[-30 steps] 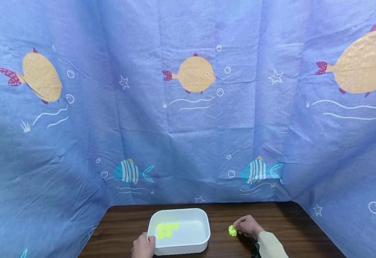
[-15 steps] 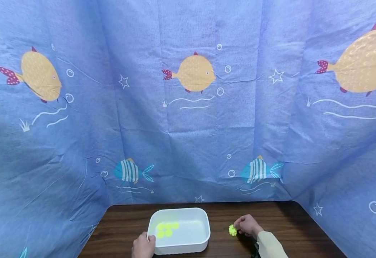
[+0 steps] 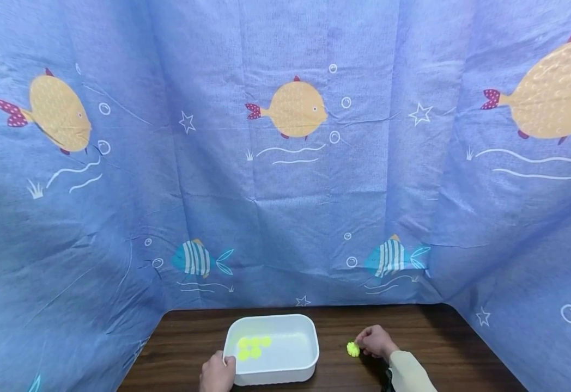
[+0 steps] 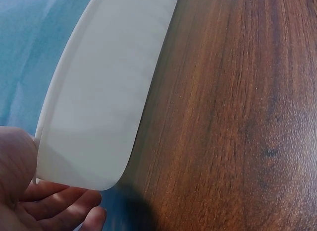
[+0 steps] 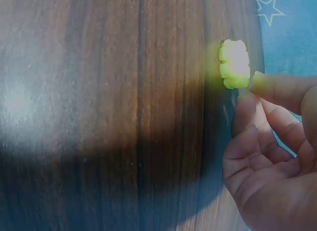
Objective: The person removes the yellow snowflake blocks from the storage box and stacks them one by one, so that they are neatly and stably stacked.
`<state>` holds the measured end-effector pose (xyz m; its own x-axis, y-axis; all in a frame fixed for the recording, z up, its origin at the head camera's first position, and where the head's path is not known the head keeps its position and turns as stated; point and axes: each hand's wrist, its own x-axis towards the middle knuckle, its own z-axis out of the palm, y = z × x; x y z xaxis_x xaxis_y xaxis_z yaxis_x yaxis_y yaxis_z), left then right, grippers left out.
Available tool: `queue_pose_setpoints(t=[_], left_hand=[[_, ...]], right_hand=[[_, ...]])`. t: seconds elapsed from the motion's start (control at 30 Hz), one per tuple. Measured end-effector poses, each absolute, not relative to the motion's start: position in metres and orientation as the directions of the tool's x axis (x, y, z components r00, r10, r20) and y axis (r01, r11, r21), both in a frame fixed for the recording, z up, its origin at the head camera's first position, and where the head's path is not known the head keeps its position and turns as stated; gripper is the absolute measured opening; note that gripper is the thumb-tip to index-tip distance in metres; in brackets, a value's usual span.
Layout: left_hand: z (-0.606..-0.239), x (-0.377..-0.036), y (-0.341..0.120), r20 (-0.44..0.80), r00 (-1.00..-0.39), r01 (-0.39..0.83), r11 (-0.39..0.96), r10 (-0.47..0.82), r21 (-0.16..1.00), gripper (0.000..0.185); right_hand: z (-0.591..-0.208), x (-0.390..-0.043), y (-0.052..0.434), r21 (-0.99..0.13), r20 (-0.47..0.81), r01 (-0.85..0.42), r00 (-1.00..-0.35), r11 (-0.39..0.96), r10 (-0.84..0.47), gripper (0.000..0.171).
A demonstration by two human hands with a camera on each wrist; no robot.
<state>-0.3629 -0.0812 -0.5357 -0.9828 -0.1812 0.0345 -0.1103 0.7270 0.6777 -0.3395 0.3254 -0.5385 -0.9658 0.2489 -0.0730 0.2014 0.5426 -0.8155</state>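
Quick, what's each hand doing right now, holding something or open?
Left hand: holding the white tub by its rim.
Right hand: pinching a yellow piece.

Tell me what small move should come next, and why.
Probably carry the yellow piece leftward into the white tub: the right hand seems to pinch its edge, five similar yellow pieces lie inside the tub, and the left hand grips the tub's near-left corner.

"What is lost around the left hand (image 3: 218,374)?"
"Beyond it, the yellow pieces (image 3: 254,350) are too small for detail."
"And the right hand (image 3: 377,343)?"
"Glare whitens the yellow flower (image 5: 234,65) at its fingertips; the dark thing (image 3: 389,377) just behind it is unclear."
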Motion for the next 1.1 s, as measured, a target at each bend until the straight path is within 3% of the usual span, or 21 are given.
queue_pose_setpoints(t=[0.47,1.1], left_hand=[[-0.5367,-0.3662,-0.0819,-0.003,-0.983,-0.138,0.721,-0.185,0.679,0.031],[-0.5333,-0.3638,-0.0821,0.001,-0.983,-0.133,0.724,-0.181,0.677,0.032]], right_hand=[[-0.5392,-0.341,0.323,-0.731,0.017,0.136,-0.976,0.669,0.218,0.006],[-0.5425,-0.3412,0.3269,-0.746,-0.059,0.194,-0.972,0.637,0.226,0.006]])
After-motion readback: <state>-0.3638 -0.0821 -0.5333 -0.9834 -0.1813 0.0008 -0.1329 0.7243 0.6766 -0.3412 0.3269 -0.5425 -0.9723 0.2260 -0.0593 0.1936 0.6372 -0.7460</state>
